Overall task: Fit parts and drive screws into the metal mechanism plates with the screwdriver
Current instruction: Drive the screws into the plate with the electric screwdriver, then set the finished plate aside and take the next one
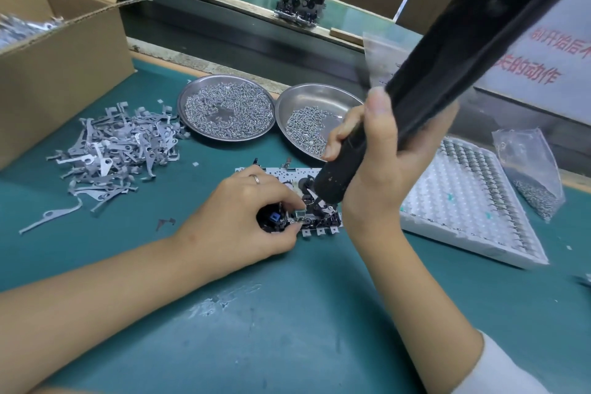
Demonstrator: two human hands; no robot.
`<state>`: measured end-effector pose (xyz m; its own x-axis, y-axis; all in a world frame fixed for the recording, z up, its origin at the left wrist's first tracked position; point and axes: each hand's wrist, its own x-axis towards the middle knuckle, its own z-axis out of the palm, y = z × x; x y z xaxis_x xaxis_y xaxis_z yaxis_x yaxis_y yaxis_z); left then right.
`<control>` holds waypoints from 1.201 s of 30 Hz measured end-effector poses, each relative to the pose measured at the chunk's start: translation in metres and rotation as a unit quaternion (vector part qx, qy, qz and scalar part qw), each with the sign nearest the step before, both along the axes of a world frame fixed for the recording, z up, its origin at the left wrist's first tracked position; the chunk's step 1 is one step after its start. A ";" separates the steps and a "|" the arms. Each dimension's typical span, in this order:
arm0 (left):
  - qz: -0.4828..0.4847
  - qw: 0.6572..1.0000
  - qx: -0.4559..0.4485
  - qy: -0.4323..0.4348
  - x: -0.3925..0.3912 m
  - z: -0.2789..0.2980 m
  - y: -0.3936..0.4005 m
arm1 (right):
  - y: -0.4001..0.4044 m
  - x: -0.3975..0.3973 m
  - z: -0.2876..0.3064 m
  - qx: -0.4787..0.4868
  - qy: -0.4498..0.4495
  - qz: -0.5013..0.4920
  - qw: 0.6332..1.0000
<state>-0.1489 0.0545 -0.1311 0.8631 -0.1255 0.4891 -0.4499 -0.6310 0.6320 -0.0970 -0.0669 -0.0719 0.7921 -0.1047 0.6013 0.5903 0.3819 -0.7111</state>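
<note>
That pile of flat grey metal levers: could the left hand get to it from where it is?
Probably yes. The pile lies on open mat beside the left hand, nothing between, though it first must release the mechanism plate.

There is one view only, from a wide-angle camera worn on the person's head. It looks forward and steeply down onto the green mat (287, 313), close enough that both forearms enter from the bottom edge and the screwdriver (447, 51) looms large and blurred at the upper right. The far edge of the bench runs across the top. Straight lines bow toward the frame's borders.
</note>
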 end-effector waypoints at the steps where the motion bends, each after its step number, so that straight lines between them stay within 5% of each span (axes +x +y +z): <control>1: 0.001 1.000 0.003 -0.003 0.000 0.000 0.000 | 0.001 0.001 -0.002 -0.011 0.012 0.006 1.000; 10: -0.006 0.999 0.031 -0.019 0.002 0.001 0.002 | -0.009 0.003 -0.008 -0.066 0.022 0.014 0.998; 15: 0.077 0.992 0.034 -0.089 0.009 0.015 0.014 | -0.025 -0.003 -0.014 -0.044 -0.057 -0.251 0.965; 17: 0.137 0.983 -0.011 -0.118 0.014 0.020 0.023 | -0.024 -0.018 -0.029 -0.144 -0.099 -0.259 0.950; 19: 0.178 0.976 -0.039 -0.119 0.018 0.022 0.031 | -0.017 -0.036 -0.047 -0.400 -0.154 -0.163 0.889; 21: 0.191 0.974 -0.031 -0.116 0.021 0.019 0.035 | -0.010 -0.046 -0.062 -0.638 -0.187 -0.111 0.738; 23: 0.197 0.974 -0.010 -0.113 0.022 0.015 0.036 | -0.004 -0.051 -0.062 -0.735 -0.187 -0.116 0.642; 29: 0.187 0.974 0.010 -0.127 0.025 0.006 0.041 | -0.026 -0.085 -0.054 -0.781 -0.182 -0.138 0.581; 36: 0.177 0.973 0.015 -0.145 0.026 0.001 0.040 | -0.126 -0.120 -0.052 -0.759 -0.136 -0.199 0.605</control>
<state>-0.1231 0.0943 -0.1303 0.6811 0.1372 0.7193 -0.3570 -0.7955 0.4897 -0.2173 -0.1930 -0.1243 0.7355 0.5821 0.3467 0.5955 -0.7995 0.0791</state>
